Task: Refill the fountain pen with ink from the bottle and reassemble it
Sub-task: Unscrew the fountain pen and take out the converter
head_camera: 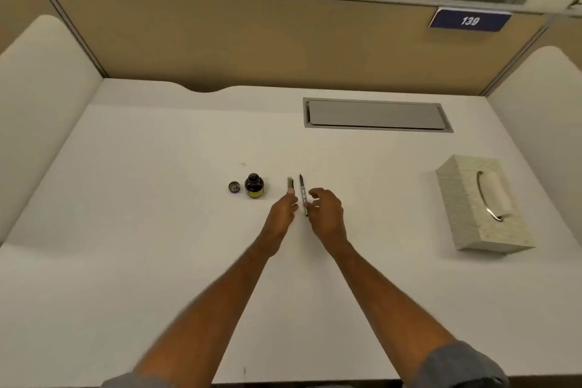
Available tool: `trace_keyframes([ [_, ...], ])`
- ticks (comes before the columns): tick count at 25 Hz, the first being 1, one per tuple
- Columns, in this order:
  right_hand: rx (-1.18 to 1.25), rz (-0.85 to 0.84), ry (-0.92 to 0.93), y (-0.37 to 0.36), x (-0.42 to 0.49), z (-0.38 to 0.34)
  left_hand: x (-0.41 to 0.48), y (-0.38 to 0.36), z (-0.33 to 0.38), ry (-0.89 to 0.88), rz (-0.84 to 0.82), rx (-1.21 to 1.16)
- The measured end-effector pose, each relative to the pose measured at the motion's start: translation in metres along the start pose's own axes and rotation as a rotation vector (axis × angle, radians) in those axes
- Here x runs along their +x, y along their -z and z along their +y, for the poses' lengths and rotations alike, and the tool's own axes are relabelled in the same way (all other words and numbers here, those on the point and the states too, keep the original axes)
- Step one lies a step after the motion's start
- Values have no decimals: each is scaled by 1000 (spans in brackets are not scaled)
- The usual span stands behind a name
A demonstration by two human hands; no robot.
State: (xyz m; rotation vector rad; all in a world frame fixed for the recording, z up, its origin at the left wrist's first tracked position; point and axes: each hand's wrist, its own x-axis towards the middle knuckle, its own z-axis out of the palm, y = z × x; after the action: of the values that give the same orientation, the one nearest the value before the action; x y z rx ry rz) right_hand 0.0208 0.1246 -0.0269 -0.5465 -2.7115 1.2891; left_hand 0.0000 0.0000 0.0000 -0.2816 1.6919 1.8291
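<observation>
Grey sleeves (456,365) above bare forearms (387,302)

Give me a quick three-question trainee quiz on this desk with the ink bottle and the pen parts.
1. True or false: the ink bottle has its cap on.
2. Where does the bottle cap lie? A) left of the bottle B) right of the bottle C) behind the bottle
3. Fill in: the pale pen part is at the fingertips of the ____ hand.
Key: 1 false; 2 A; 3 left hand.
</observation>
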Motion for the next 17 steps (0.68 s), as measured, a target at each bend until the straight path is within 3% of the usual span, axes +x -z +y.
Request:
trace_keyframes([
  [10, -8, -129, -165, 7, 29, 13, 18, -31, 3, 7, 183, -24],
  [17, 338, -251, -230, 53, 8, 18, 17, -19, 4, -12, 238, -213],
])
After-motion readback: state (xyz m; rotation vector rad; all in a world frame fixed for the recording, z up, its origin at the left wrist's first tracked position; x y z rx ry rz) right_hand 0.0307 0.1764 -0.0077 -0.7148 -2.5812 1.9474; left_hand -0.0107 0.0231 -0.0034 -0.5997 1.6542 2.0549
